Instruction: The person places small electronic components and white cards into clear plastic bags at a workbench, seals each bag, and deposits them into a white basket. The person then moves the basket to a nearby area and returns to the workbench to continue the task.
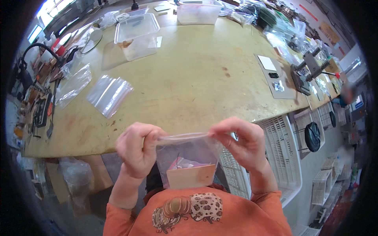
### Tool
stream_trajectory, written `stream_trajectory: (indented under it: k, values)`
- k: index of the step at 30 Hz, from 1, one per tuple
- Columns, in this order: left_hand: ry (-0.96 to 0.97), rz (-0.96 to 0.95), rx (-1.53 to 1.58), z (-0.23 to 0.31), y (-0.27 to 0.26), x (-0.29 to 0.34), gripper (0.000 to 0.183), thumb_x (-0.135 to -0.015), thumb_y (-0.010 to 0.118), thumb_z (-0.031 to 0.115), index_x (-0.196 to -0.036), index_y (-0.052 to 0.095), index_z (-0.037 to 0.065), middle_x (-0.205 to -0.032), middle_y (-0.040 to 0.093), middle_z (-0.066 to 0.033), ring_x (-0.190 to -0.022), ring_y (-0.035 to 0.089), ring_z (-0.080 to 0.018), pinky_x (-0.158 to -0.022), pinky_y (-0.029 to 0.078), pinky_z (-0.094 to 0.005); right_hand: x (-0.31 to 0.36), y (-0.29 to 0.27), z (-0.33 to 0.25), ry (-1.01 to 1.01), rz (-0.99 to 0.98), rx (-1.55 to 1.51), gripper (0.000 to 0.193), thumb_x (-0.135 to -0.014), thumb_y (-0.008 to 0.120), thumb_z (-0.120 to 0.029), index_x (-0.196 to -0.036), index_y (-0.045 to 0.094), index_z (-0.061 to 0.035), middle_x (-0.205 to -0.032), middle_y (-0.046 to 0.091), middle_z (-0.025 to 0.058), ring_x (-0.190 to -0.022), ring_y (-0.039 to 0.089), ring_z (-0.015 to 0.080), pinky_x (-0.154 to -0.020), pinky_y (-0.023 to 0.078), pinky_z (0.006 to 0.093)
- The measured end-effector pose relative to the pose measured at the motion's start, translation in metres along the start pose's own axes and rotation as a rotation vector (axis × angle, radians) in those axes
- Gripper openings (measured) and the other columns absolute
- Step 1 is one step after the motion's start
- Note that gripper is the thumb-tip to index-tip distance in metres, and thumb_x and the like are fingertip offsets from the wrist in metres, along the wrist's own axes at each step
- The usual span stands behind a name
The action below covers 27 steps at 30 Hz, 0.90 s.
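Note:
A clear zip bag (161,169) hangs upright between my hands, just off the table's near edge. My left hand (138,147) is closed on the left end of its top edge. The thumb and fingers of my right hand (242,141) pinch the right end. Inside lie a cream-coloured card or flat piece (191,176) and, behind it, a smaller pinkish bag (185,163) whose contents I cannot make out. Beyond my left hand, a stack of flat clear zip bags (109,95) rests on the table.
Two clear plastic bins, one nearer (137,35) and one farther (199,12), stand on the table (189,78). At right are a grey board (275,84) with small items and a hand press (305,72). White plastic baskets (283,157) stand below the edge. Tools (50,114) lie left.

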<state>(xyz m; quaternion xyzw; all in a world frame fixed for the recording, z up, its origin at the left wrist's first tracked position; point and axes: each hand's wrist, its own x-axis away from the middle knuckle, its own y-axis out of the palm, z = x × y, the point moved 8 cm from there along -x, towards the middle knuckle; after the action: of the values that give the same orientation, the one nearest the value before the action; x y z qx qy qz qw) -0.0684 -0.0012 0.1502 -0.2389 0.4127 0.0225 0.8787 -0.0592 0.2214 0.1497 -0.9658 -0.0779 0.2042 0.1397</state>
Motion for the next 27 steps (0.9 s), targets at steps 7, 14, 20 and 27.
stream_trajectory:
  k: [7, 14, 20, 27]
  values:
    - [-0.385, 0.020, 0.325, -0.038, 0.040, 0.031, 0.019, -0.104, 0.050, 0.013, -0.089, 0.052, 0.003, -0.063, 0.065, -0.0052, -0.053, 0.059, -0.0066, -0.049, 0.048, -0.0219, 0.016, 0.008, 0.076, 0.398, 0.093, -0.486, 0.008, -0.094, 0.065, -0.005, -0.099, 0.063, 0.0012, -0.091, 0.069, 0.0041, -0.086, 0.066, 0.0108, -0.080, 0.052, 0.0252]
    - [-0.395, -0.084, 0.073, -0.051, 0.034, 0.035, 0.012, -0.097, 0.060, 0.011, -0.089, 0.058, 0.003, -0.072, 0.067, -0.0072, -0.061, 0.064, -0.0180, -0.058, 0.050, -0.0261, 0.023, 0.023, 0.086, 0.428, 0.103, -0.472, 0.007, -0.096, 0.063, -0.006, -0.096, 0.063, 0.0004, -0.087, 0.068, 0.0032, -0.083, 0.065, 0.0092, -0.078, 0.051, 0.0238]
    - [-0.127, -0.232, 0.140, -0.001, 0.050, 0.023, 0.014, -0.072, 0.068, 0.004, -0.087, 0.066, 0.005, -0.079, 0.068, -0.0086, -0.075, 0.065, -0.0269, -0.073, 0.050, -0.0386, 0.017, 0.052, 0.037, 0.089, 0.111, 0.219, 0.009, -0.087, 0.067, 0.001, -0.095, 0.064, -0.0036, -0.081, 0.068, 0.0068, -0.071, 0.065, 0.0186, -0.069, 0.050, 0.0300]
    - [-0.015, -0.152, 0.018, -0.002, 0.042, 0.033, 0.011, -0.066, 0.068, 0.005, -0.072, 0.060, 0.009, -0.067, 0.057, -0.0043, -0.064, 0.056, -0.0241, -0.063, 0.044, -0.0346, 0.022, 0.059, 0.020, -0.098, 0.089, 0.451, 0.012, -0.084, 0.068, 0.003, -0.092, 0.064, -0.0041, -0.078, 0.066, 0.0079, -0.069, 0.064, 0.0223, -0.067, 0.048, 0.0287]
